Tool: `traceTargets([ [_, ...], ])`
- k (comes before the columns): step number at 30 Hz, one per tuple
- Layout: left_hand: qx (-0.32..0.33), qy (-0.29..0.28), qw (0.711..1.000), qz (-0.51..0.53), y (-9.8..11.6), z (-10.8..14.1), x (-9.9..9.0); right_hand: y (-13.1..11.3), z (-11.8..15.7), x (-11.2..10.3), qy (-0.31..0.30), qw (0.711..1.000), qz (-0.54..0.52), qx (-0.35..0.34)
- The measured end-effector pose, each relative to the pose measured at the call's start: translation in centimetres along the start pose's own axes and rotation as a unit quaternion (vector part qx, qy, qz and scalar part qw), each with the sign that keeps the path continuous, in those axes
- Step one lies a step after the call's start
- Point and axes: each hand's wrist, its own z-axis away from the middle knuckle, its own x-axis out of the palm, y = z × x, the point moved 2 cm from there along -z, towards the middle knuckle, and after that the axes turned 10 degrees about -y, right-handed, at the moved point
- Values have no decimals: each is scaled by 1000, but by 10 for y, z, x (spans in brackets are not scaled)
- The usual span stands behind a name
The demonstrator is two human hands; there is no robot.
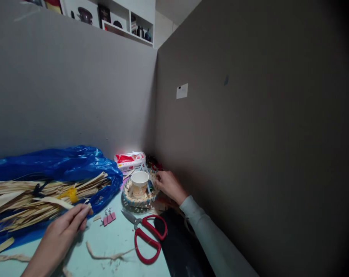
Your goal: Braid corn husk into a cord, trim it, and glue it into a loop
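Note:
My left hand (65, 225) is closed in a pinch at the near edge of the blue plastic bag, and a pale dried-fibre strip (55, 201) runs into its fingers. Farther right, my right hand (169, 185) reaches to the right rim of a shallow woven basket (126, 200). Its fingers are bent together, and what they hold, if anything, is too small to make out. A white-rimmed paper cup (140, 184) stands in the basket. Red-handled scissors (138, 221) lie with blades apart in front of the basket. A pink binder clip (108, 218) rests between my hands.
A bundle of dried strips (15, 192) lies on the blue plastic bag (73, 157) at the left. Behind the basket is a red-and-white packet (130, 160). A black item (180, 246) lies under my right forearm. Grey walls (220, 134) close off the back and right.

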Motion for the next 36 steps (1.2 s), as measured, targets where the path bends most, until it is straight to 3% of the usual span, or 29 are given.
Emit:
traceTargets([
  [4,8,-31,996,-89,-13,1,5,-5,-13,14,-38,999,26,7],
  [11,26,6,985,-173,-26,-2,0,-10,-22,21,-56,995,80,25],
  [15,40,27,980,-194,-25,1,-1,-8,-21,9,-45,994,98,29],
  [21,39,69,972,-220,-17,13,0,17,-6,-17,-24,988,130,79],
  [29,87,105,956,-259,-18,17,2,21,10,17,-86,984,136,79],
  [36,108,113,947,-279,-31,20,4,14,13,13,-54,986,132,87],
])
